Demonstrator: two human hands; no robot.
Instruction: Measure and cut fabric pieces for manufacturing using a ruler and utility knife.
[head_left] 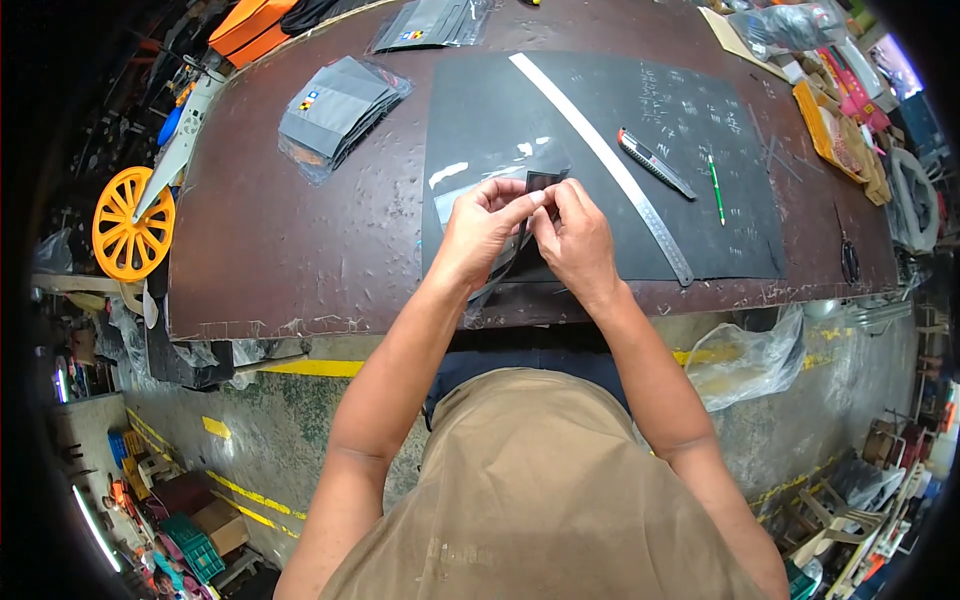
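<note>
Tan shirt (540,470) covers me before the black mat (725,262). Over the mat, my left hand (478,230) and right hand (581,243) pinch a dark strip (541,181): apparently fine handling, calling for steadiness.

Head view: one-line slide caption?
Left hand and right hand hold a small black piece over a dark mat.

The tabletop (250,240) is glossy but pitted and scuffed, the mat (700,240) matt. The held strip (541,181) looks smooth, its material unclear. At one o'clock, the ruler (603,155) is smooth metal. Glossy clear plastic wraps the pack (340,105) at eleven; the shirt (540,480) at six is dull cloth.
</note>
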